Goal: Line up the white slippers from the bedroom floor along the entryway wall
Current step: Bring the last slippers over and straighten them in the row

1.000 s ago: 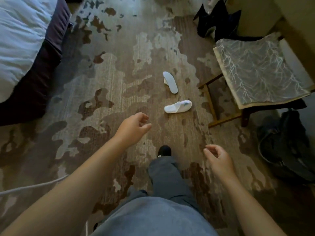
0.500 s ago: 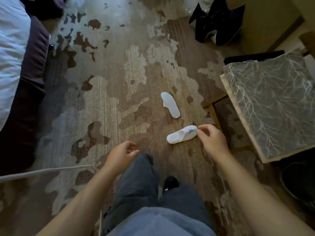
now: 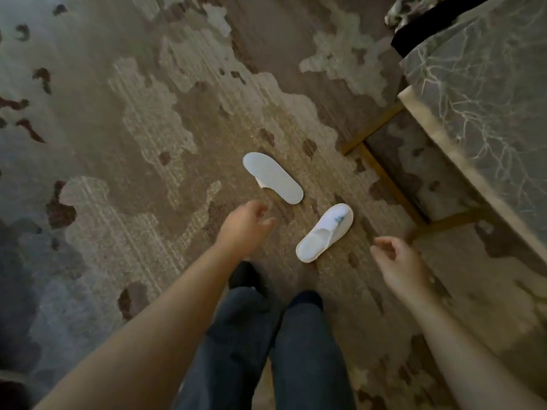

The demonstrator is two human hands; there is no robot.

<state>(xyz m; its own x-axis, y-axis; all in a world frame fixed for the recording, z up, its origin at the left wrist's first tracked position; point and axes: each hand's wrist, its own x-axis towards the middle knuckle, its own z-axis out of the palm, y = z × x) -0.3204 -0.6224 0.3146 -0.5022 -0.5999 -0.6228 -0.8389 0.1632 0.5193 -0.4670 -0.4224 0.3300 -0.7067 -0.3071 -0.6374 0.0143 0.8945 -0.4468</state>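
Two white slippers lie on the patterned carpet just ahead of my feet. One slipper is flipped sole up. The other slipper lies right way up, its toe with a small blue mark pointing up and right. My left hand hovers just below the upturned slipper, fingers loosely curled and holding nothing. My right hand hangs to the right of the upright slipper, fingers apart, also holding nothing. Neither hand touches a slipper.
A wooden-legged bench with a grey branch-patterned cushion stands close on the right, its frame near the slippers. Dark fabric lies at its far end. My legs in dark trousers stand below.
I have stepped closer, so the slippers sit nearer my feet. My right hand has drawn back from the upright slipper's toe, and that slipper now points up-right. My left hand has moved toward the upturned slipper.
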